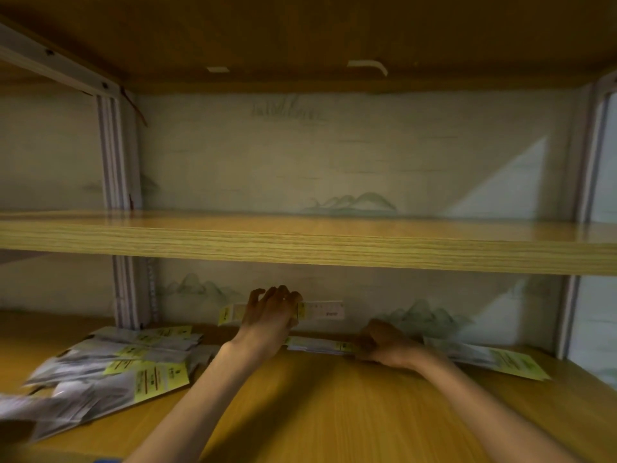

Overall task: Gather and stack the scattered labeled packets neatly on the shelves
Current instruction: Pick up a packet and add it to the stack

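Observation:
On the lower wooden shelf (327,402) lie labeled packets, clear with yellow-green labels. My left hand (270,319) holds one packet (322,310) upright against the back wall, fingers spread over its middle. My right hand (387,345) grips the end of a flat packet (317,345) lying near the back of the shelf. A loose heap of several packets (110,369) spreads over the shelf's left side. Another packet (497,359) lies flat at the right, just beyond my right wrist.
A bare wooden shelf (300,242) runs above my hands, with another board overhead. Grey metal uprights (125,289) stand at the back left and at the right (567,312). The back wall carries a faint mountain pattern.

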`<action>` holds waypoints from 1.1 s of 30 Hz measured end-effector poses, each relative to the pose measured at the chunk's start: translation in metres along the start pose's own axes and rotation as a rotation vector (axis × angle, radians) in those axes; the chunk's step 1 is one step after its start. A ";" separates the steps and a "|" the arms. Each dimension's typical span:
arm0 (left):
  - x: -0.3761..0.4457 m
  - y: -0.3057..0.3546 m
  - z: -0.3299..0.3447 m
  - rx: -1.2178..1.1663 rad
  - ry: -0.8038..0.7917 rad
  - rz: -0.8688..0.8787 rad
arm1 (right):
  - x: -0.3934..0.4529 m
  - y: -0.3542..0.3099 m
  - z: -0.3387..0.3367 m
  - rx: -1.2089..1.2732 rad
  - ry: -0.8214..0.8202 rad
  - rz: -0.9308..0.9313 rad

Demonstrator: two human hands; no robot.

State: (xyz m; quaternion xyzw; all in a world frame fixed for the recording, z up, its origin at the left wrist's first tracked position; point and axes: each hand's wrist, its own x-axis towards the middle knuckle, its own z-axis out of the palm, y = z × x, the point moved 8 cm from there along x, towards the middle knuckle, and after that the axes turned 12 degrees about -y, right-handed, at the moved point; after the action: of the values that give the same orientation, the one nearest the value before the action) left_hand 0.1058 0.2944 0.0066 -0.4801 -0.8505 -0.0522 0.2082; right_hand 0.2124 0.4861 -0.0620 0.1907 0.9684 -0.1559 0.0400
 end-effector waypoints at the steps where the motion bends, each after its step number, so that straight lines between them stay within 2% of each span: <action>1: 0.001 -0.001 0.001 0.001 -0.002 0.000 | -0.003 -0.001 -0.006 -0.008 0.052 -0.003; 5: 0.005 0.004 0.000 -0.019 -0.008 0.017 | -0.032 -0.029 -0.046 -0.130 0.386 -0.128; 8: 0.007 0.019 -0.002 -0.053 -0.007 0.066 | -0.043 -0.061 -0.055 -0.271 0.440 -0.192; 14: 0.005 0.041 -0.001 -0.091 0.003 0.149 | -0.037 -0.080 -0.044 -0.311 0.471 -0.278; 19: 0.004 0.031 0.007 -0.142 -0.082 0.144 | -0.026 -0.071 -0.038 -0.174 0.374 -0.296; 22: -0.003 0.007 0.007 -0.288 -0.178 0.106 | -0.015 -0.050 -0.039 0.046 0.263 -0.218; 24: -0.009 -0.013 0.008 -0.275 -0.204 0.056 | -0.008 -0.035 -0.035 0.132 0.187 -0.169; 28: -0.016 -0.041 0.016 -0.244 -0.242 -0.015 | 0.002 -0.025 -0.020 0.048 0.088 -0.089; 33: -0.024 -0.050 0.021 -0.232 -0.243 -0.002 | 0.010 -0.020 -0.007 0.051 0.045 -0.048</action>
State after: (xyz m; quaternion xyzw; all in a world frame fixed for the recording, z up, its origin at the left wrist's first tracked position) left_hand 0.0688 0.2545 -0.0164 -0.5027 -0.8583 -0.0917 0.0469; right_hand 0.1954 0.4738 -0.0511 0.1716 0.9690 -0.1774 0.0097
